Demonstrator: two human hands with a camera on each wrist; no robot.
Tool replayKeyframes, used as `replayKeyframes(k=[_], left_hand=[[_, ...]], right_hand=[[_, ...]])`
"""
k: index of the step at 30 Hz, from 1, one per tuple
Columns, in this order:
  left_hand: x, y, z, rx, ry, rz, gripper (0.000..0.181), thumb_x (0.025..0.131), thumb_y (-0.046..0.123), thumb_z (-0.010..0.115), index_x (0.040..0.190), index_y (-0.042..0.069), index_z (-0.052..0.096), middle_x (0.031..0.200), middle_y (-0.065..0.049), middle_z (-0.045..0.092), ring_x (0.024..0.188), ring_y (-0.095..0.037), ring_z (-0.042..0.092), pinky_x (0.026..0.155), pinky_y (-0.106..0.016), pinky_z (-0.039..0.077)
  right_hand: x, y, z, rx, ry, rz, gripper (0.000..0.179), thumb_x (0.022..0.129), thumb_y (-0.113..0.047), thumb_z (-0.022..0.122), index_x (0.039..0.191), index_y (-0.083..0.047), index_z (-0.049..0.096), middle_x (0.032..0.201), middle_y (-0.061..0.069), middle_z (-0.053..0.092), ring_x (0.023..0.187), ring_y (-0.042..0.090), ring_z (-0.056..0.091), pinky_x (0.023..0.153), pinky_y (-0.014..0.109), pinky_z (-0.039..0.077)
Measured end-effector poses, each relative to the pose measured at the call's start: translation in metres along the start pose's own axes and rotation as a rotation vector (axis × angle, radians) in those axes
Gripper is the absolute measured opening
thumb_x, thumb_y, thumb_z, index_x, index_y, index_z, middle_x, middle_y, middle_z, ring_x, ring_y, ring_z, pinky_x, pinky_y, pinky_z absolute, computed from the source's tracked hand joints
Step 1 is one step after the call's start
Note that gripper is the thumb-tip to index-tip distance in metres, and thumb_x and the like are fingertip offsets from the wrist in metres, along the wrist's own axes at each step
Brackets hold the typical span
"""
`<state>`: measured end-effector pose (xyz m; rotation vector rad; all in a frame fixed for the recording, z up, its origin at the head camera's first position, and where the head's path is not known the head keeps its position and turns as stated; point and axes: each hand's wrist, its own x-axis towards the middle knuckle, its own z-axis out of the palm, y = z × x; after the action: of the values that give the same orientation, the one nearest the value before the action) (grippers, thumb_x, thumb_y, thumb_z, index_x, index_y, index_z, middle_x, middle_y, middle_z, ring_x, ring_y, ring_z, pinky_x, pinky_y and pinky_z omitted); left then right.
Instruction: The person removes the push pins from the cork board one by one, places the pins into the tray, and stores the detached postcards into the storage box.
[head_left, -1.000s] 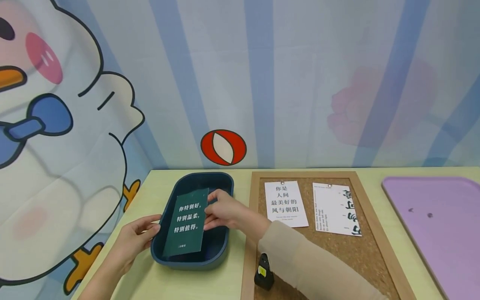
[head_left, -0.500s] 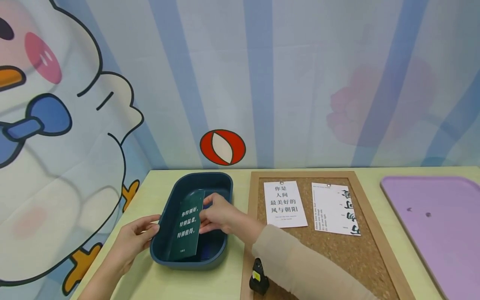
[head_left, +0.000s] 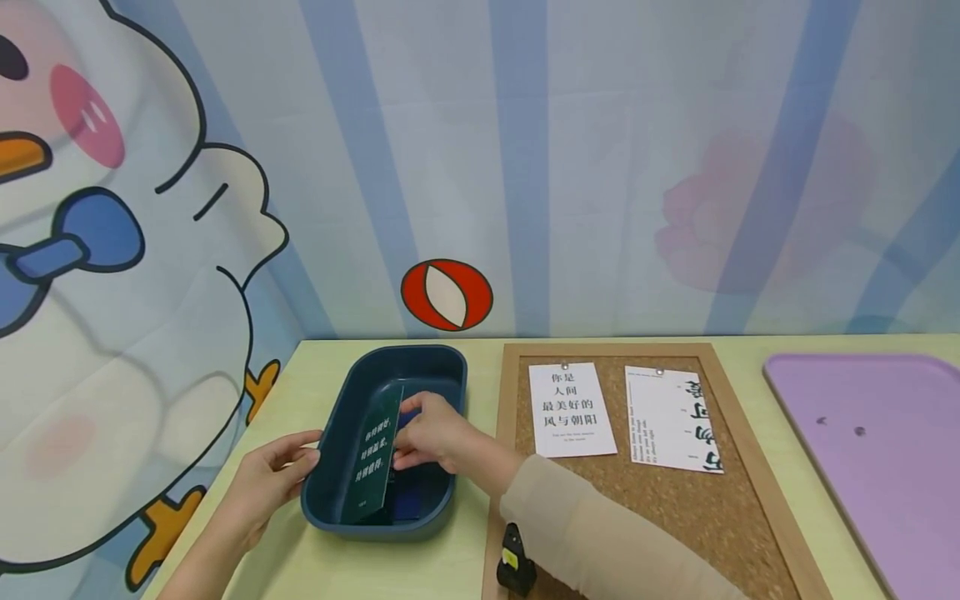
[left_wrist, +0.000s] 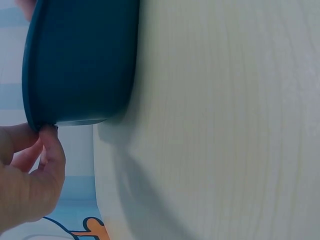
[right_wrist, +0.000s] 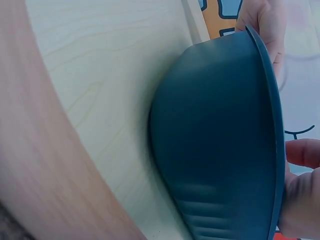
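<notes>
One green card [head_left: 375, 458] tilts, its right edge at the right grip [head_left: 437, 433].

L hand [left_wrist: 36, 176] @ rim [left_wrist: 26, 75] of dk-blue bin [left_wrist: 82, 62] on tbl [left_wrist: 215, 125]
</notes>
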<state>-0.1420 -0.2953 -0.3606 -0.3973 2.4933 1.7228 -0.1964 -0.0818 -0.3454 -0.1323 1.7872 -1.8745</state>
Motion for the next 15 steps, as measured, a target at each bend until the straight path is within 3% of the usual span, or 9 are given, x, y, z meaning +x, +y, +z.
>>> replayKeyframes(k=[9,15], left_hand=[[0.0,-0.002,0.0,0.018,0.007,-0.006,0.043,0.095,0.01,0.054,0.135,-0.002,0.045,0.094,-0.003,0.055,0.076,-0.009,0.054,0.066,-0.023,0.05],[-0.001,-0.002,0.0,0.014,0.001,0.008,0.043,0.095,0.011,0.053,0.136,-0.001,0.045,0.093,-0.001,0.056,0.076,-0.007,0.055,0.067,-0.022,0.05]], right_hand=[[-0.007,-0.003,-0.003,-0.013,-0.032,0.034,0.051,0.086,0.01,0.054,0.134,0.009,0.038,0.083,0.018,0.062,0.053,0.015,0.056,0.055,0.027,0.053],[-0.012,-0.004,-0.008,-0.065,-0.065,0.027,0.055,0.086,0.009,0.054,0.137,0.013,0.033,0.086,0.019,0.062,0.053,0.015,0.057,0.05,0.023,0.051]])
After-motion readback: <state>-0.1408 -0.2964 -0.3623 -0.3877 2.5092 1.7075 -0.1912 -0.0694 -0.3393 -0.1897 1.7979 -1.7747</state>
